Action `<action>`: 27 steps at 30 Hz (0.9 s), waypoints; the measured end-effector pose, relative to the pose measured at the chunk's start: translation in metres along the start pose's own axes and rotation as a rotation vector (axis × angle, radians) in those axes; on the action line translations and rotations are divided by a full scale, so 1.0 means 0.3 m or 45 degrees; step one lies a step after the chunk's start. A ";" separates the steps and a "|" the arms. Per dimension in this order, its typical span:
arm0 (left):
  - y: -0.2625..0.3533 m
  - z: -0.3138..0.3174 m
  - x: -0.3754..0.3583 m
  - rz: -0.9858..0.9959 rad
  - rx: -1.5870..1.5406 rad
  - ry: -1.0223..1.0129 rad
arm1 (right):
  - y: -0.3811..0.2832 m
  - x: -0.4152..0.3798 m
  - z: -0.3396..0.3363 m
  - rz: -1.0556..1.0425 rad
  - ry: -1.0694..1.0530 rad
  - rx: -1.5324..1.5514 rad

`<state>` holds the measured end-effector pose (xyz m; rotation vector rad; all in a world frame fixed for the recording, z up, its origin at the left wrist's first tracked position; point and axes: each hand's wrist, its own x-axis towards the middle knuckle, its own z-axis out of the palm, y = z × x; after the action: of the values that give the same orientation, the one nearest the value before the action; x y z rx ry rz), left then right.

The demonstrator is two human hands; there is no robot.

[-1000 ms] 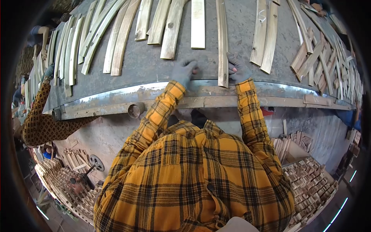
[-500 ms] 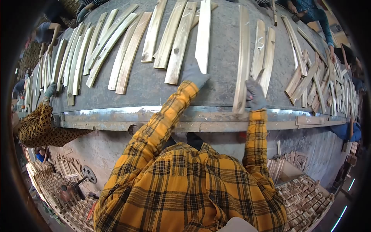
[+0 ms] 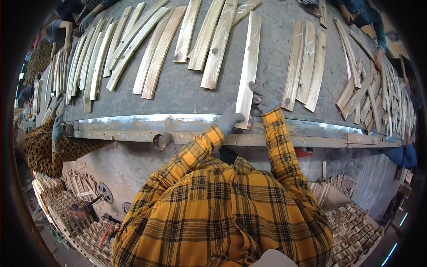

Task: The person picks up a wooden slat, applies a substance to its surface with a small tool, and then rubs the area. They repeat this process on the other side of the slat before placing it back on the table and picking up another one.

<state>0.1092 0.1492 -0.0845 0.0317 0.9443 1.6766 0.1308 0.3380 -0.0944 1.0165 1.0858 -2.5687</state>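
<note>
Both my gloved hands hold one pale wooden slat (image 3: pixel 250 60), tilted slightly, with its near end over the front of the metal table. My left hand (image 3: pixel 229 120) is closed around the near end, thumb on the top face. Higher up, my right hand (image 3: pixel 266 99) grips the slat's right edge, with bare fingertips showing through the glove. To the right, a darker slat (image 3: pixel 292 66) lies beside two chalk-marked or plain slats (image 3: pixel 307 62). Left of my hands lies a slat with a dark knot (image 3: pixel 217 53).
The table's metal front edge (image 3: pixel 187 118) runs across below my hands. Many slats lie at the left, and a jumbled pile (image 3: pixel 369 93) lies at the right. A co-worker's gloved hand (image 3: pixel 57 129) is at the far left. Stacked wood blocks (image 3: pixel 353 227) stand below.
My right hand has let go of the darker slat, now lying beside the right-hand pair, and moved left. My left hand has drawn the pale slat nearer, and both hands now hold it.
</note>
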 end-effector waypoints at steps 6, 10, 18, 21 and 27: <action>0.046 0.030 -0.019 0.367 1.262 0.358 | -0.104 -0.159 0.036 -0.374 0.044 -0.262; 0.226 -0.054 0.051 0.425 2.060 1.212 | -0.257 -0.232 -0.070 -0.555 0.408 -0.482; 0.184 -0.251 0.123 0.288 1.118 0.708 | -0.229 -0.095 -0.096 -0.624 0.991 -1.518; 0.136 -0.231 0.031 0.350 0.587 0.474 | -0.069 0.009 -0.013 -0.399 0.906 -1.671; 0.083 -0.147 -0.146 0.034 0.070 0.513 | 0.005 0.060 0.133 -0.258 0.614 -1.268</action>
<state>0.0830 0.0877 -0.0802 -0.2667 1.2940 1.7143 0.0968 0.3113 -0.0868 1.2342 2.3131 -1.4684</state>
